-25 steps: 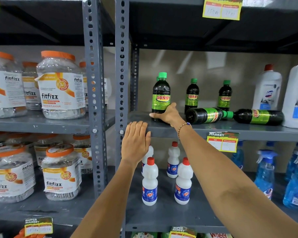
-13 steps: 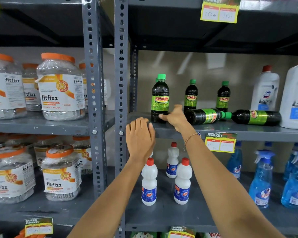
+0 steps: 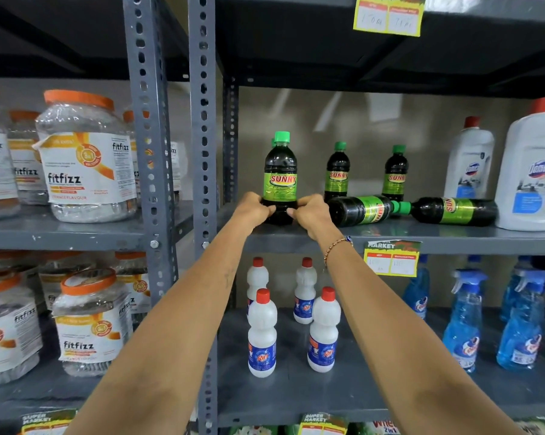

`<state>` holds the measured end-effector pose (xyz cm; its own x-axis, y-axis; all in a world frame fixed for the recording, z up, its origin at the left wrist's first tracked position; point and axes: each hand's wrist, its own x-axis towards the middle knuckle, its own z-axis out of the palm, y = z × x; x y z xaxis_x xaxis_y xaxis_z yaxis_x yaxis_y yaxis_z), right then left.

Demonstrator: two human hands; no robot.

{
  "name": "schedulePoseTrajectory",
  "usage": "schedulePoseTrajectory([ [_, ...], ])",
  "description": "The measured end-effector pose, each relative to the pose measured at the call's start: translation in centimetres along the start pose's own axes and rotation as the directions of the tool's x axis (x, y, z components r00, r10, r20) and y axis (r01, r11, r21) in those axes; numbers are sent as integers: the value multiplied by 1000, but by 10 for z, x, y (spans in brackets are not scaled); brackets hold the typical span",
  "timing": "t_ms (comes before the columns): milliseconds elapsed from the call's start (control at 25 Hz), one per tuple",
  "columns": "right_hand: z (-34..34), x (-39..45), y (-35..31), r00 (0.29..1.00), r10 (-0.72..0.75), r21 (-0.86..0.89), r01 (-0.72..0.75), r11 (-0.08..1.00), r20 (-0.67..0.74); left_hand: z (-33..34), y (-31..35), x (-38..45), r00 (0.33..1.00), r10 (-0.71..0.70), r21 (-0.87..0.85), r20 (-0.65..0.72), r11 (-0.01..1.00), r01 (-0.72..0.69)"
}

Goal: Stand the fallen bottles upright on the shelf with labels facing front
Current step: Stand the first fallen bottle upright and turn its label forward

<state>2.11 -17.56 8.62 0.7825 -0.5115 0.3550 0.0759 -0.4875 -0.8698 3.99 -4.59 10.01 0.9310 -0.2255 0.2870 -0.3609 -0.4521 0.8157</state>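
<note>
A dark Sunny bottle (image 3: 280, 174) with a green cap stands upright at the front left of the grey shelf (image 3: 421, 237), its label facing me. My left hand (image 3: 253, 208) and my right hand (image 3: 310, 211) both grip its base from either side. Another green cap peeks out just behind it. Two more Sunny bottles (image 3: 337, 174) (image 3: 396, 174) stand upright further back. Two Sunny bottles lie on their sides to the right: one (image 3: 363, 210) close to my right hand, the other (image 3: 453, 210) beyond it.
White cleaner jugs (image 3: 530, 171) stand at the shelf's right end. Below are small white red-capped bottles (image 3: 261, 334) and blue spray bottles (image 3: 462, 321). Fitfizz jars (image 3: 86, 161) fill the left rack beyond the grey upright posts (image 3: 203, 152). A price tag (image 3: 390, 259) hangs on the shelf edge.
My left hand rose from the shelf edge to the upright front bottle's base. My right hand returned from near the fallen bottle to grip the same base from the right.
</note>
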Motion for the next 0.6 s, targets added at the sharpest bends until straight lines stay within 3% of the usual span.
schedulePoseTrajectory([
  [400,-22,-21,3,991,-46,24,44,999,127,-5,-9,-35,987,59,-35,-151,997,-65],
  [600,-27,-38,2,980,-101,80,89,993,169,-12,-11,-51,985,63,-98,-161,992,-80],
])
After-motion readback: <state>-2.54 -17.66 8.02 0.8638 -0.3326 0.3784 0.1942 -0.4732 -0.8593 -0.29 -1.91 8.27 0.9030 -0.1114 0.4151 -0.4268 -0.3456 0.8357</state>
